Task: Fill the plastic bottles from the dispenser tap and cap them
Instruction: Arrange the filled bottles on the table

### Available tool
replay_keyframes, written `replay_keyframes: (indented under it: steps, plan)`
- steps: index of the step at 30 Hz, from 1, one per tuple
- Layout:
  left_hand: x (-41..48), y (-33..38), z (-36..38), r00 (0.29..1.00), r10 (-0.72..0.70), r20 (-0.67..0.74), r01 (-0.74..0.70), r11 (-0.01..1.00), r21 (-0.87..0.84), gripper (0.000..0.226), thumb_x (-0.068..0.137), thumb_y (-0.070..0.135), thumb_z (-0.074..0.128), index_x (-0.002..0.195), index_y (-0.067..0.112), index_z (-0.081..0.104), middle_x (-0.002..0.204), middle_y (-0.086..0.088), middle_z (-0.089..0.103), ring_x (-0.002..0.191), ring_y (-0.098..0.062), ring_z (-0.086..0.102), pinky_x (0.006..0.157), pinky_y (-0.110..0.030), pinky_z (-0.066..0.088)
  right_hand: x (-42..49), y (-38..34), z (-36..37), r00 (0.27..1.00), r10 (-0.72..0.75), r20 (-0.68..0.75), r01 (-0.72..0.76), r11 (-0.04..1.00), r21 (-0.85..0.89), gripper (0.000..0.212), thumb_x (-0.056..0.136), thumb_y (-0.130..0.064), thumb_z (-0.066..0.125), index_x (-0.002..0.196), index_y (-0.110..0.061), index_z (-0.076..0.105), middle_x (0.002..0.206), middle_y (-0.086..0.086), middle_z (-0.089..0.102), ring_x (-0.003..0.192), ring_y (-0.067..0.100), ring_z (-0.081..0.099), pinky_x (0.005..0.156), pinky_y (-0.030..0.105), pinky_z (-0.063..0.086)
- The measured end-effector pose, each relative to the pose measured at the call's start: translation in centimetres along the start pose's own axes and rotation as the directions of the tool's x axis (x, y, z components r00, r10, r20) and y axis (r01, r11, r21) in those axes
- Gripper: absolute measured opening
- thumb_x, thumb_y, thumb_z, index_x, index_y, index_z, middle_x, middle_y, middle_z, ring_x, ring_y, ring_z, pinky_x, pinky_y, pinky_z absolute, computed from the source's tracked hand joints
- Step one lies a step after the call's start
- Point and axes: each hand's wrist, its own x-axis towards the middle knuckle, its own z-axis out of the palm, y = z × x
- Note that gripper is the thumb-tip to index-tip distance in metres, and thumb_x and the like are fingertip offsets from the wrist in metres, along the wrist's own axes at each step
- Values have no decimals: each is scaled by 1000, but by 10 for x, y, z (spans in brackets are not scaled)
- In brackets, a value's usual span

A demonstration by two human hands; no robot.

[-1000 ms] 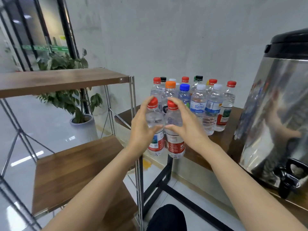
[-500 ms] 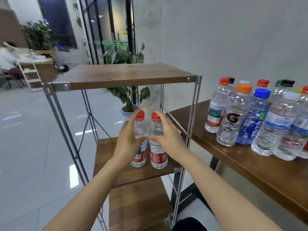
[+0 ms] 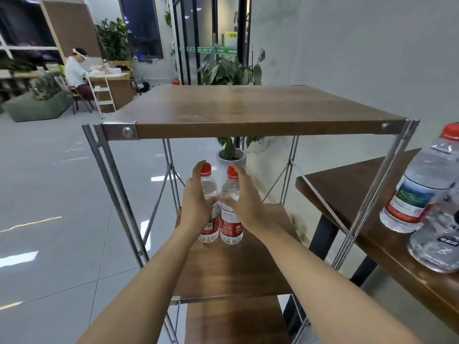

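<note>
Red caps, clear plastic: two small bottles stand upright and touching, side by side, on the wooden middle shelf (image 3: 236,269) of a metal-framed rack (image 3: 116,184). Whether their bases bear fully on the board cannot be confirmed.

The left grip (image 3: 196,204) is clamped round the left bottle (image 3: 211,191) from its outer side, fingers curled about the body and one fingertip up by the cap. The right grip (image 3: 244,202) is clamped round the right bottle (image 3: 231,223) the same way, thumb across the front above the red label. Both bottles are capped.

The top shelf (image 3: 248,108) lies above the hands. To the right, apart from the rack, a dark wooden worktop (image 3: 347,194) carries a larger red-capped bottle (image 3: 417,189) and a blurred one (image 3: 437,242) just in front of it – both cut by the frame edge.

Behind the rack stands a potted plant (image 3: 231,155). A seated person (image 3: 75,70) is far off to the left.
</note>
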Motion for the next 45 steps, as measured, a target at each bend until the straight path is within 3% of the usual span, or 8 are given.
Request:
replay_keyframes:
  steps: [8, 15, 21, 26, 28, 31, 37, 45]
  plan:
    - [27, -29, 7, 993, -76, -90, 73, 997, -36, 88, 81, -5, 73, 149, 28, 30, 147, -6, 45, 131, -29, 48, 97, -30, 39, 31, 28, 21, 999, 1, 40, 1, 999, -47, 80, 85, -12, 75, 148, -23, 27, 146, 9, 44, 131, 23, 47, 103, 27, 36]
    - [46, -39, 10, 991, -61, -117, 55, 997, -56, 88, 81, -10, 70, 149, 28, 30, 142, -7, 47, 127, -22, 47, 99, -28, 39, 58, 35, 39, 999, -18, 36, 19, 1000, -24, 81, 84, -8, 75, 149, -18, 27, 148, 12, 41, 133, 27, 44, 108, 40, 40]
    - [59, -42, 11, 986, -64, -155, 57, 997, -48, 85, 82, -12, 68, 148, 27, 31, 144, -7, 45, 129, -22, 46, 95, -23, 36, 77, 37, 56, 998, -62, 23, 63, 997, -40, 81, 83, -6, 75, 148, -13, 28, 147, 15, 40, 132, 28, 46, 105, 37, 41]
    - [64, -45, 11, 984, -70, -163, 67, 997, -27, 82, 84, -12, 65, 148, 27, 31, 137, -8, 47, 115, -15, 46, 70, 3, 35, 84, 37, 62, 997, -70, 19, 71, 996, -51, 83, 82, -7, 77, 149, -14, 27, 145, 16, 41, 128, 29, 49, 102, 37, 44]
    - [64, -47, 9, 986, -57, -156, 56, 998, -12, 84, 83, -13, 65, 148, 27, 31, 136, -8, 47, 114, -15, 47, 66, 1, 35, 85, 36, 64, 997, -70, 20, 71, 995, -71, 83, 82, -8, 77, 149, -14, 27, 143, 17, 42, 125, 29, 52, 98, 33, 45]
    - [64, -46, 7, 990, -50, -129, 48, 999, -17, 86, 81, -14, 66, 148, 25, 30, 139, -8, 48, 118, -17, 48, 84, -12, 37, 86, 36, 65, 997, -73, 23, 76, 990, -120, 82, 84, -11, 76, 149, -10, 26, 142, 18, 42, 122, 28, 53, 92, 25, 42]
    - [62, -47, 8, 992, -73, -105, 71, 997, -25, 91, 83, -14, 65, 153, 29, 24, 148, -7, 41, 131, -20, 43, 94, -24, 35, 85, 33, 62, 997, -39, 74, 49, 989, -138, 87, 84, -9, 75, 152, -14, 21, 142, 18, 42, 122, 28, 53, 93, 29, 45]
    - [43, -28, 1, 987, 7, -160, 4, 998, 67, 91, 80, -5, 75, 151, 24, 28, 154, -11, 32, 141, -28, 33, 112, -39, 36, 64, 23, 35, 983, -26, 181, 88, 936, -340, 96, 90, -24, 70, 156, -32, 2, 164, 9, 11, 141, 28, 38, 103, 39, 49]
